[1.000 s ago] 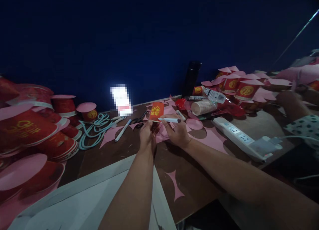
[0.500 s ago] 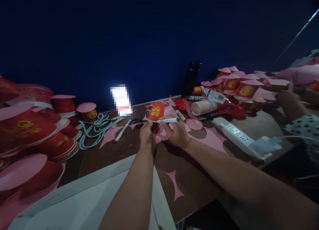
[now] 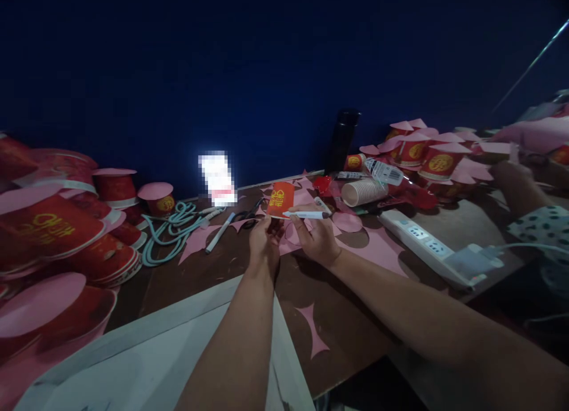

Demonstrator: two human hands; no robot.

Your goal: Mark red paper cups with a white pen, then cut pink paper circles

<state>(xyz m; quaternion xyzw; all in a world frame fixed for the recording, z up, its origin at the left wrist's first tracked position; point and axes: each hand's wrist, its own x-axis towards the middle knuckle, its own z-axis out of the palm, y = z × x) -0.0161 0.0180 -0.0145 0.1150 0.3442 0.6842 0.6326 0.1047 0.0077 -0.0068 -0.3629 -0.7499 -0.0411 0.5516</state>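
Observation:
My left hand [image 3: 263, 242] is closed around the lower edge of a red paper cup [image 3: 281, 198] with yellow characters on its side. Held above the table, the cup lies tilted. Between the fingers of my right hand [image 3: 319, 242] is a white marker pen [image 3: 310, 214], lying almost level with its tip at the cup's near edge. Whether the tip touches the cup I cannot tell. A second white marker [image 3: 219, 233] rests on the table left of my hands. Black-handled scissors [image 3: 249, 215] lie just behind my left hand.
Red cups with pink paper discs crowd the left side [image 3: 53, 233] and back right [image 3: 440, 162]. Stacked white cups [image 3: 364, 193], a black bottle [image 3: 343, 141], a power strip [image 3: 418, 239], a coiled cable [image 3: 171, 236] and a lit screen [image 3: 217, 178] stand about. Another person's hand [image 3: 515, 182] is at right.
My right hand has shifted slightly right with the marker, and the marker has turned a little more level. The cup stays in my left hand, hardly moved.

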